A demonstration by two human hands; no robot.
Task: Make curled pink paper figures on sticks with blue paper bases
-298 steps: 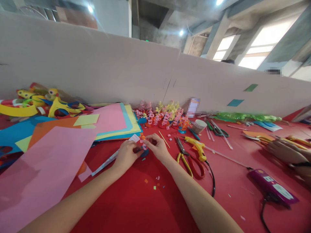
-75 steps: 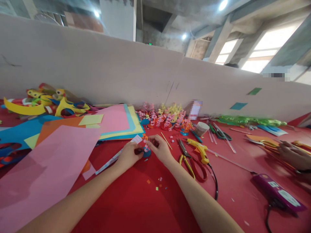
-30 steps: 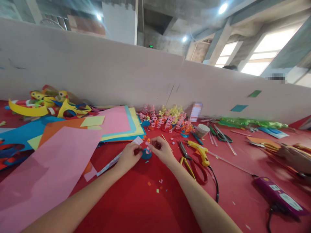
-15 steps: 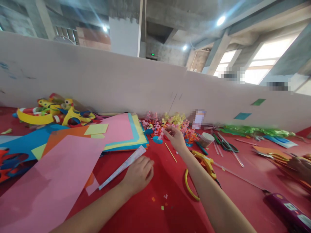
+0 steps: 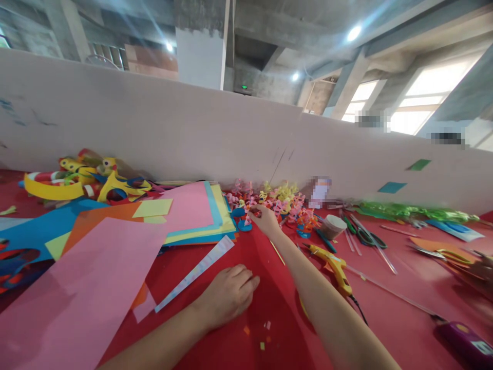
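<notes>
Two bare hands show on my head feed, and I look first to the right hand (image 5: 265, 221), which is at a small paper figure (image 5: 246, 221): a pink curl above a round blue base (image 5: 245, 226), on the red desk (image 5: 277, 331) just right of the paper stack (image 5: 192, 205) and at the front left edge of a cluster of similar figures (image 5: 295, 203). I read its long axis as roughly upright, base down and curl up, though the fingers cover part of the top and I can't judge any slight lean. The right arm comes in from my lower right, stretched forward and slanting left, back of the hand up, fingertips aimed left; thumb and forefinger are drawn close at the curl, but from here I cannot tell whether they are clamped on it. The left hand (image 5: 230, 293) lies lower and nearer, palm down, its fingers loosely bent, side by side and pointing right; their tips turn under, so I can't tell whether they hold anything. Up and left of it, apart from it, I see a pale patterned strip (image 5: 198, 272), its narrow end towards the lower left and its wide end at the upper right. Beyond the right forearm lies a yellow glue gun (image 5: 334, 264), nozzle to the left, with a white cup (image 5: 333, 226) behind it
</notes>
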